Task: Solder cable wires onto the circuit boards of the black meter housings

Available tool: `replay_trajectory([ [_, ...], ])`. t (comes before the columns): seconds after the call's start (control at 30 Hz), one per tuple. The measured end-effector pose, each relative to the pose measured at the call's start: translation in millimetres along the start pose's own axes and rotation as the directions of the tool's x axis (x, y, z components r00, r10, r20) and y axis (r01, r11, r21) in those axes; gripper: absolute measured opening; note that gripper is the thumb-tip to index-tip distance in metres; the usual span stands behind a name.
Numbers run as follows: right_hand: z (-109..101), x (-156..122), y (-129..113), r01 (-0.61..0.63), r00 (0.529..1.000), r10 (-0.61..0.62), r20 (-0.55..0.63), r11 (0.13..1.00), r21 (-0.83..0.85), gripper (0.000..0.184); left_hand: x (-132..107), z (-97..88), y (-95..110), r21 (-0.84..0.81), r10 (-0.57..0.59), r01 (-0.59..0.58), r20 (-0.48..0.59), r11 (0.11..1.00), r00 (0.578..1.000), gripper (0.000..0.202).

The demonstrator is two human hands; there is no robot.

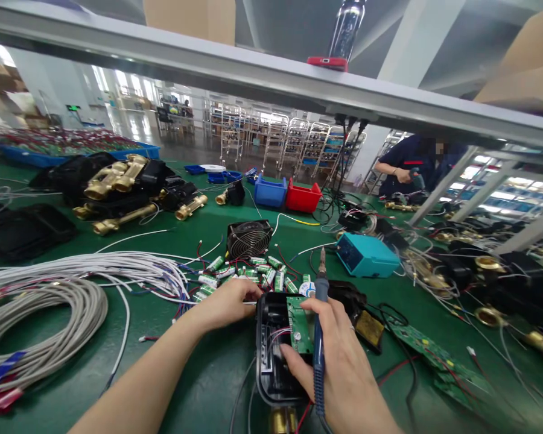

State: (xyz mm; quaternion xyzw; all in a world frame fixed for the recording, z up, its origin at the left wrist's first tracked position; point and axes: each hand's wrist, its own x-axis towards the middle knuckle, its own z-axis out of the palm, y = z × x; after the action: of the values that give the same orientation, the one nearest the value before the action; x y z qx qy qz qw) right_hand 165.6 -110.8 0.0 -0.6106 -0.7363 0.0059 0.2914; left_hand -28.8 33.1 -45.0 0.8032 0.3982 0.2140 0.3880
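Observation:
A black plastic housing (261, 386) lies in front of me with its inside facing up and a brass fitting (283, 420) at its near end. A green circuit board (301, 337) rests over its right part, with thin wires running down inside. My right hand (339, 355) is closed on a soldering iron (319, 337), tip pointing up and away; its thumb and a fingertip also touch the board. My left hand (230, 301) is bent with fingers together at the housing's far left corner. A white cable passes beneath it; the fingertips and what they grip are hidden.
Small green-white batteries (253, 272) lie behind the housing, before a black fan (250, 239). Coiled cables (72, 313) cover the left. A teal soldering station (366, 254), sponge (370, 329) and circuit boards (434, 355) are right. Across the bench, a person (419, 166) holds a power tool.

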Motion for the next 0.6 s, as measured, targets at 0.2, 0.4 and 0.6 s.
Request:
replay_trajectory([
  [0.2, 2, -1, 0, 0.053, 0.995, -0.055, -0.084, 0.998, -0.028, 0.042, 2, 17.3, -4, 0.087, 0.026, -0.022, -0.051, 0.996, 0.998, 0.02],
  [0.4, 4, -9, 5, 0.126, 0.976, -0.159, -0.146, 0.969, -0.212, 0.04, 4, 10.9, 1, -0.154, -0.001, -0.034, -0.223, 0.988, 0.975, 0.02],
  [0.6, 3, -7, 4, 0.261, 0.924, -0.312, -0.222, 0.937, -0.231, 0.036, -4, 4.9, 20, -0.402, -0.02, -0.131, -0.35, 0.906, 0.936, 0.031],
])
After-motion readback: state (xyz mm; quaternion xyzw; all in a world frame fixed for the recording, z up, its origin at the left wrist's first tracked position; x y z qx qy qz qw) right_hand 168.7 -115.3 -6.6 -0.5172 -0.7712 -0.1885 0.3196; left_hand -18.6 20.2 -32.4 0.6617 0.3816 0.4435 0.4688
